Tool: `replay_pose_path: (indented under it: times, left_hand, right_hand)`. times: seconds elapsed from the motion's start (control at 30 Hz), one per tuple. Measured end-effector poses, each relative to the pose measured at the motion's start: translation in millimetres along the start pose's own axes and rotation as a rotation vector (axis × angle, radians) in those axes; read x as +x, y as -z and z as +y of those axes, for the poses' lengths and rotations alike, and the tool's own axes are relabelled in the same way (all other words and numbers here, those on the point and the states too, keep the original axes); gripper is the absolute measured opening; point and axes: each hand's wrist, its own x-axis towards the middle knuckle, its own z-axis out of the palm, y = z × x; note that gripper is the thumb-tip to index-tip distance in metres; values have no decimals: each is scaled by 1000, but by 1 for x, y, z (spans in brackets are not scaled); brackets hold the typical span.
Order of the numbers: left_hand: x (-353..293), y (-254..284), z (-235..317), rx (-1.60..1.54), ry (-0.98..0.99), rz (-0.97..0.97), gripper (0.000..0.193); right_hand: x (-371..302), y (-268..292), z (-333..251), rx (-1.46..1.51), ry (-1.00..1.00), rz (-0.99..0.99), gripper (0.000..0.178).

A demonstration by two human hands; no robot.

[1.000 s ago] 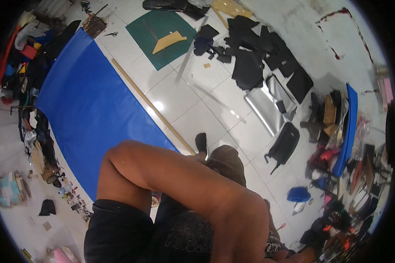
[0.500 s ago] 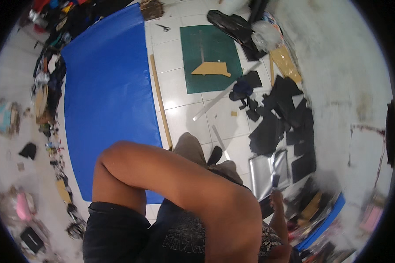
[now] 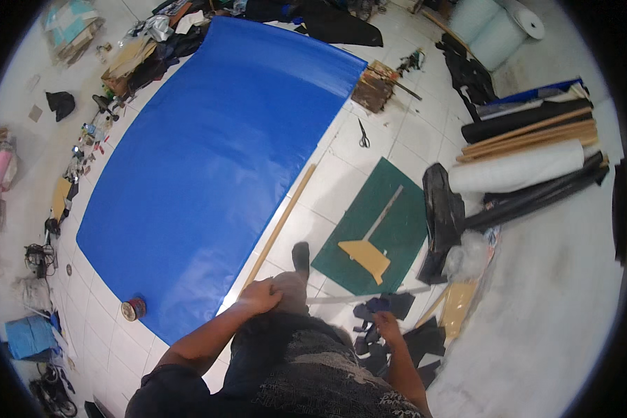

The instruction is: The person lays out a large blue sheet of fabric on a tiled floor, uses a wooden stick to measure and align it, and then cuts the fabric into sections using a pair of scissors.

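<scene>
My left hand (image 3: 260, 297) rests at my bent knee, fingers loosely bent over it, with no object seen in it. Just beyond it lies the near end of a long wooden strip (image 3: 283, 221), along the edge of a big blue sheet (image 3: 209, 167) spread on the tiles. My right hand (image 3: 386, 324) hovers over dark fabric scraps (image 3: 422, 341), its fingers drawn together; what they hold, if anything, is hard to make out. Ahead of it is a green cutting mat (image 3: 352, 216) bearing an angular tan cardboard piece (image 3: 366, 258) and a metal ruler (image 3: 385, 212).
Scissors (image 3: 363, 134) lie beyond the mat. A roll of tape (image 3: 133, 308) stands on the sheet's near left corner. Fabric and plastic rolls (image 3: 519, 167) with wooden strips are stacked by the right wall. Assorted clutter (image 3: 83, 150) lines the sheet's left side.
The view has swung to the right. My left arm, earlier bent across my front, now reaches down to the knee. My right hand has moved from beside a silvery sheet, where it held a dark-handled tool, to the scraps.
</scene>
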Motion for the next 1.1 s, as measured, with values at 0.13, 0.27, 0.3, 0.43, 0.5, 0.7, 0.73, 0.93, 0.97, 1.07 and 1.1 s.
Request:
replay_pose_path:
  times: [0.13, 0.27, 0.3, 0.43, 0.5, 0.7, 0.73, 0.93, 0.97, 1.07, 1.1]
  left_hand:
    - [43, 66, 14, -35, 183, -176, 45]
    - [110, 72, 33, -218, 148, 116, 35]
    - [126, 73, 37, -253, 155, 160, 34]
    - [200, 86, 59, -373, 290, 279, 33]
    - [236, 93, 82, -327, 371, 269, 33]
    - [344, 54, 164, -230, 512, 380, 36]
    - [342, 60, 191, -165, 594, 371, 37]
    - [311, 22, 263, -1109, 424, -85, 38]
    - [304, 13, 277, -1339, 388, -181, 37]
    - [365, 6, 275, -1657, 317, -456, 37]
    - [397, 4, 263, -1674, 286, -487, 37]
  right_hand:
    - [78, -29, -249, -530, 168, -307, 56]
    - [142, -1, -384, -606, 346, -509, 49]
    - [169, 8, -402, -714, 407, -550, 47]
    - [259, 47, -481, -787, 702, -555, 41]
    - [312, 58, -506, -954, 720, -523, 40]
    - [490, 86, -607, -1371, 899, -861, 37]
    - [504, 85, -624, -1420, 796, -996, 36]
    - [541, 141, -675, -1100, 264, -1891, 40]
    - [554, 147, -658, -1103, 124, -1959, 41]
    - [597, 156, -585, -1099, -148, -2201, 43]
    - [614, 152, -561, -1084, -194, -2300, 41]
